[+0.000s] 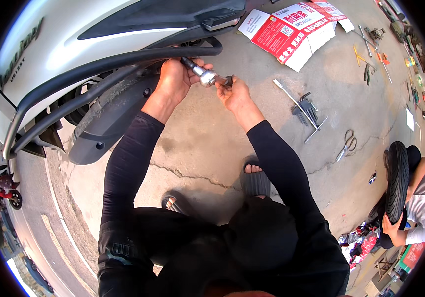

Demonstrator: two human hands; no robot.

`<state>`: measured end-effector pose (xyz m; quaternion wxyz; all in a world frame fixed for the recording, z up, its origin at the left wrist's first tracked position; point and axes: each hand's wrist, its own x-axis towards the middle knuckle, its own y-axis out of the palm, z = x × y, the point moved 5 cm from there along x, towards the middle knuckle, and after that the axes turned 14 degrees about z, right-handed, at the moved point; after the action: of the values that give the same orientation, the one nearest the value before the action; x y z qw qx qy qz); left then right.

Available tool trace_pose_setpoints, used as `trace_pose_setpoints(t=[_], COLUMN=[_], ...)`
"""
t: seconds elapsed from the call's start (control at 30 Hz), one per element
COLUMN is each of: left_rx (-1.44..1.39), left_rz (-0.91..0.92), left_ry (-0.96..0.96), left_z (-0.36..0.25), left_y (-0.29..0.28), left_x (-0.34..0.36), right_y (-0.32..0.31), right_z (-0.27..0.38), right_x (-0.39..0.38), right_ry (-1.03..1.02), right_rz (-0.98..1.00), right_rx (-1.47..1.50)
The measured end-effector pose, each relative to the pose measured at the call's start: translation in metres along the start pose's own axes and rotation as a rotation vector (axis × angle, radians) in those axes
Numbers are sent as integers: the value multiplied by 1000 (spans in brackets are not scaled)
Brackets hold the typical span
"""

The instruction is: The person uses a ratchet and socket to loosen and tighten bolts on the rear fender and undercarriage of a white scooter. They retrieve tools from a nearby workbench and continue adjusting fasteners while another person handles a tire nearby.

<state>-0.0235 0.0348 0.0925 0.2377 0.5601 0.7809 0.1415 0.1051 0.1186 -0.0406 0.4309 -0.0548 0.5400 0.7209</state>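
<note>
Between my two hands is a cylindrical metal part [206, 77] with a dark shaft at one end and a shiny silver collar. My left hand [174, 79] is closed around its dark end, close to the scooter's black tube guard [118, 58]. At the other end, the fingers of my right hand [234, 95] pinch a small dark piece that meets the silver collar. Whether that piece is joined to the part, I cannot tell. Below my left wrist is the scooter's dark grey engine-side cover [111, 116].
A flattened red-and-white cardboard box [291, 32] lies ahead on the concrete. Right of my hands are a T-handle wrench [297, 105], hex keys [304, 111] and scissors [347, 144]. More tools lie farther right, where another person holds a black tyre [397, 180].
</note>
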Motion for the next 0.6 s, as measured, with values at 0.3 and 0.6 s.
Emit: trace_pose_setpoints(t=[0.3,0.6], left_rx=[98,48], left_rz=[117,164], left_ry=[-97,-101], left_z=[-9,-2], left_y=[-33,-22], left_x=[-14,6], right_y=[164,109], right_z=[103,-87], right_x=[-133,-184], right_ry=[-1390,-1732], right_rz=[317,1127], right_rx=[-1035,-2025])
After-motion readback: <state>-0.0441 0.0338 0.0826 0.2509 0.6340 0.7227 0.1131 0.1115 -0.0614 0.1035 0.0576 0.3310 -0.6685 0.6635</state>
